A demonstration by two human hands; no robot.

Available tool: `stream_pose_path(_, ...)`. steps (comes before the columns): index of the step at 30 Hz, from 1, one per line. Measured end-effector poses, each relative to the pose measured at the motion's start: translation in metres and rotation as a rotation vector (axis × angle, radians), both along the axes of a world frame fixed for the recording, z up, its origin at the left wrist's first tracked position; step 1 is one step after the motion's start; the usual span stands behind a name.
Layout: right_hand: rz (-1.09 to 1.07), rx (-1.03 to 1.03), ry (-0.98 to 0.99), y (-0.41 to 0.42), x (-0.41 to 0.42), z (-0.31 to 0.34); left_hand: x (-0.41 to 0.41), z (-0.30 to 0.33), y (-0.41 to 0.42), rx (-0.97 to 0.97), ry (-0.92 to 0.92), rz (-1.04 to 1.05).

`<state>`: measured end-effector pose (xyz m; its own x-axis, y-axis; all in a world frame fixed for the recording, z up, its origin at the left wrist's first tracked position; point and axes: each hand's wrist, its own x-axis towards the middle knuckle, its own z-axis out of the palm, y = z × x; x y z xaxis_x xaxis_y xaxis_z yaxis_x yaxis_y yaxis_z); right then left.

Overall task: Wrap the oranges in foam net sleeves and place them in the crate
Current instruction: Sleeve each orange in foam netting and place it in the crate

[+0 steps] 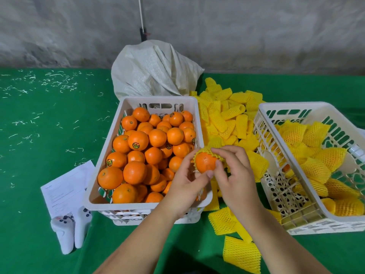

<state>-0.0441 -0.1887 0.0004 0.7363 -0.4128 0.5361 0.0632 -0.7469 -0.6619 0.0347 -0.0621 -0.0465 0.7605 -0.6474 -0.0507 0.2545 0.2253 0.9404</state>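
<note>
Both hands hold one orange point(205, 163) above the gap between two white crates. A yellow foam net sleeve point(206, 150) covers its far half; the near half is bare. My left hand point(185, 186) cups the orange from below and the left. My right hand point(233, 173) pinches the orange and the sleeve's edge from the right. The left crate point(106, 171) is piled with several bare oranges point(138, 140). The right crate point(276, 190) holds several oranges wrapped in yellow sleeves point(316, 169).
A heap of empty yellow sleeves point(225, 119) lies between and behind the crates, with more point(241, 252) near the front edge. A white woven sack point(154, 70) stands behind the left crate. A paper sheet point(65, 186) and two white controllers point(71, 232) lie on the green cloth at the left.
</note>
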Motion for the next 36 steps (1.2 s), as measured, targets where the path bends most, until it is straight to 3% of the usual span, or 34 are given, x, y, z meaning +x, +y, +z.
stream_pose_path(7, 0.106, -0.358, -0.008, -0.012, 0.000, 0.002, -0.009, 0.001, -0.008, -0.003, -0.067, 0.144)
stream_pose_path(9, 0.055, -0.284, -0.012, -0.006, 0.001, -0.002, -0.010, 0.002, -0.006, 0.013, -0.072, 0.170)
stream_pose_path(12, 0.073, 0.131, 0.113, -0.004, 0.005, -0.001, -0.007, 0.003, -0.001, 0.002, -0.048, 0.125)
stream_pose_path(14, 0.144, 0.275, 0.175, -0.011, 0.008, 0.002, -0.005, 0.003, 0.002, -0.001, -0.029, 0.123)
stream_pose_path(21, 0.054, -0.197, 0.190, -0.036, 0.007, 0.013, -0.010, 0.003, -0.001, 0.026, -0.096, 0.019)
stream_pose_path(27, 0.050, 0.164, 0.229, -0.037, 0.012, 0.010, -0.012, -0.001, -0.002, 0.012, -0.096, -0.075)
stream_pose_path(33, 0.065, -0.132, 0.249, -0.052, 0.009, 0.004, -0.011, 0.004, -0.002, 0.050, -0.144, 0.056)
stream_pose_path(36, -0.005, -0.140, 0.161, -0.046, 0.004, 0.001, -0.013, 0.006, -0.006, 0.061, -0.129, 0.128)
